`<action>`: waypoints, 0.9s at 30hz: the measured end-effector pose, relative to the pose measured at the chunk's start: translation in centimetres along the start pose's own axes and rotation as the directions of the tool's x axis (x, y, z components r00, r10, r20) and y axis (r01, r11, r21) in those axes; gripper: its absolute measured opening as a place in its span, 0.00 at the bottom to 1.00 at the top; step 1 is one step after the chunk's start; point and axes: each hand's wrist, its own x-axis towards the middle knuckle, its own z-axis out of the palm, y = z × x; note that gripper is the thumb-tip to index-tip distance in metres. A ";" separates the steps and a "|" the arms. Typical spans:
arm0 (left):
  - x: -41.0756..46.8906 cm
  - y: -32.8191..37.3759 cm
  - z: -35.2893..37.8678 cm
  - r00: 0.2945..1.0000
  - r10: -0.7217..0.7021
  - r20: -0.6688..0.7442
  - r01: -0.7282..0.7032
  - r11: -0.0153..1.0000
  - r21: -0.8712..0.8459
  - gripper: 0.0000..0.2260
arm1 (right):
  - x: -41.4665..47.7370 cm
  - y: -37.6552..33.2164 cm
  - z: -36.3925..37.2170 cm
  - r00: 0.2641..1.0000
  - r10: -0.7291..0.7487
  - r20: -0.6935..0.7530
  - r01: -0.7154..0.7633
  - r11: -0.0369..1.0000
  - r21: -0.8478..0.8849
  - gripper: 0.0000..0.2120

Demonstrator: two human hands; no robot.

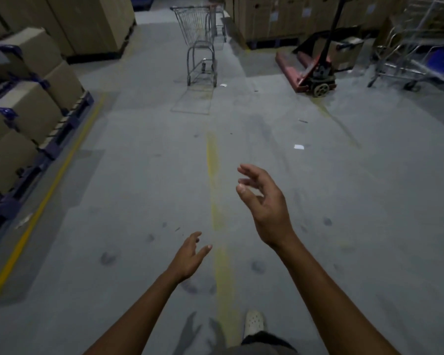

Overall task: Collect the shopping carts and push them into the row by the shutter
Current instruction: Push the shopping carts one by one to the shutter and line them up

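Two hands, both empty. Left hand [190, 254] is low with fingers loosely spread. Right hand [263, 203] is higher, fingers apart and slightly curled, gripping nothing. One pale shoe [253, 321] shows below, beside the worn yellow line [212, 155] down the floor.

A paper scrap [299, 147] lies just right of the line: minor slip risk in this dim light.

On the left, stacked boxes [23, 98] sit on blue pallets [69, 119] whose corners jut toward the aisle and could catch a foot or a cart wheel.

The shopping cart [198, 47] stands alone, well ahead in mid-aisle, out of reach. A second cart [217, 24] seems to sit just behind it, whether touching or nested I cannot tell.

Likely trouble: nudging the cart before the handle is properly held would send it rolling away. The second cart may also split off once pushed.

The red pallet jack [315, 73] is parked to the right of the cart, forks low on the floor. A wide turn there would probably snag a wheel.

More wire carts [415, 47] sit far right, blurred. The shutter is not in view, so I cannot tell which way the row lies.
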 end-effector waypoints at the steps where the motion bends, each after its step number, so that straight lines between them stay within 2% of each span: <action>1: 2.0 2.0 -0.6 0.998 0.038 -0.040 -0.038 0.999 -0.017 0.30 | 2.4 1.3 -0.5 1.000 0.018 0.005 -0.018 1.000 -0.007 0.24; 5: 8.3 10.6 -4.3 0.955 0.197 -0.223 -0.228 0.966 -0.123 0.33 | 10.5 7.5 -1.4 0.989 0.146 0.027 -0.145 0.989 -0.040 0.22; 11: 15.7 21.6 -11.2 0.803 0.434 -0.407 -0.535 0.826 -0.174 0.29 | 19.9 19.1 -0.1 0.939 0.340 0.050 -0.328 0.931 -0.158 0.22; 16: 25.2 25.6 -17.7 0.692 0.534 -0.486 -0.659 0.742 -0.122 0.28 | 27.9 29.0 2.1 0.871 0.480 0.099 -0.438 0.853 -0.284 0.25; 18: 30.2 26.3 -20.5 0.669 0.551 -0.499 -0.674 0.733 -0.094 0.28 | 32.0 32.0 3.2 0.840 0.532 0.107 -0.480 0.820 -0.312 0.25; 22: 41.1 26.8 -26.0 0.698 0.509 -0.504 -0.629 0.771 -0.093 0.29 | 42.3 34.6 6.3 0.821 0.561 0.106 -0.501 0.797 -0.336 0.24; 27: 54.5 26.3 -30.1 0.800 0.408 -0.439 -0.501 0.858 -0.115 0.32 | 58.5 31.1 10.9 0.900 0.427 0.091 -0.401 0.891 -0.214 0.19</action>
